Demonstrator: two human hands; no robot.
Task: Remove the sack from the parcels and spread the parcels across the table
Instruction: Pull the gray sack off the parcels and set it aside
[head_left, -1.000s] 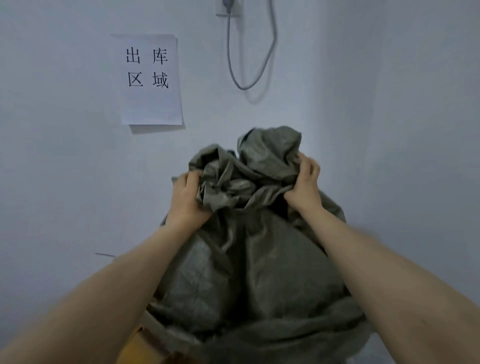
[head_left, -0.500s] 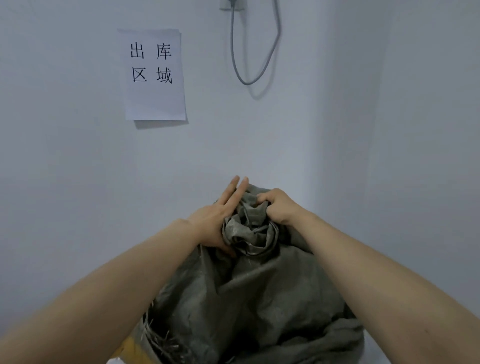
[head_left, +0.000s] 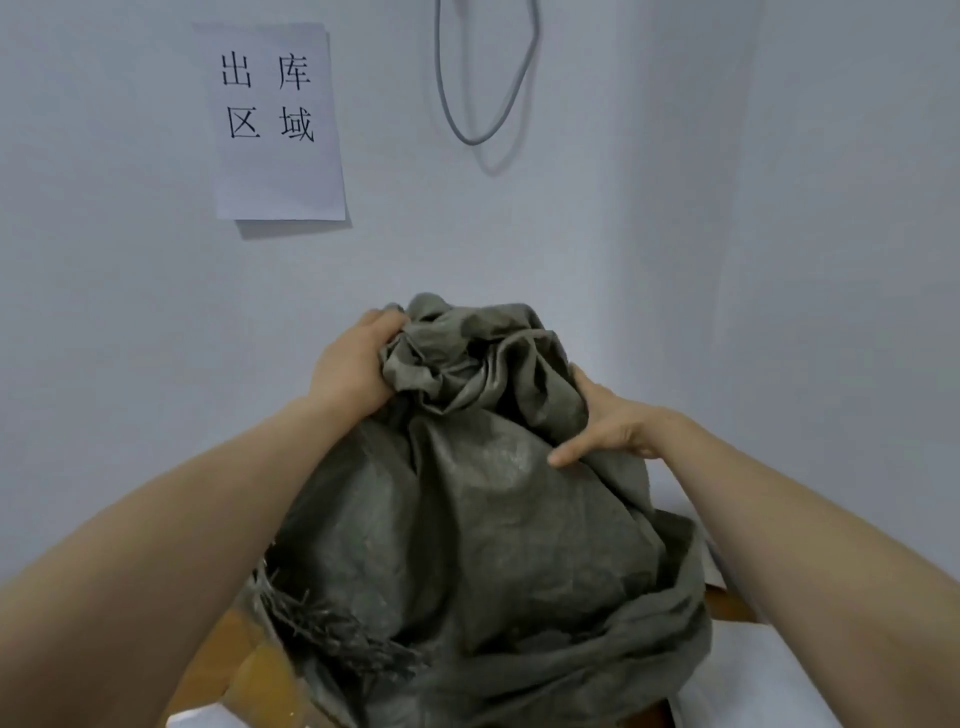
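Observation:
A grey-green woven sack (head_left: 467, 519) stands bulging in front of me, its bunched top crumpled near the wall. My left hand (head_left: 353, 364) grips the bunched fabric at the top left. My right hand (head_left: 608, 421) holds a fold on the sack's upper right side, thumb stretched across the cloth and fingers tucked behind it. A frayed hem (head_left: 322, 623) hangs at the sack's lower left. Brown cardboard of a parcel (head_left: 249, 670) shows under the sack at lower left. The rest of the parcels is hidden by the sack.
White walls meet in a corner just behind the sack. A paper sign (head_left: 275, 119) with black characters hangs on the wall at upper left, and a grey cable (head_left: 483, 78) loops down beside it. A white surface (head_left: 753, 670) shows at lower right.
The bunched top of the sack dropped and then rose a little. My left hand went from flat against it to gripping it. My right hand shifted down to the right side.

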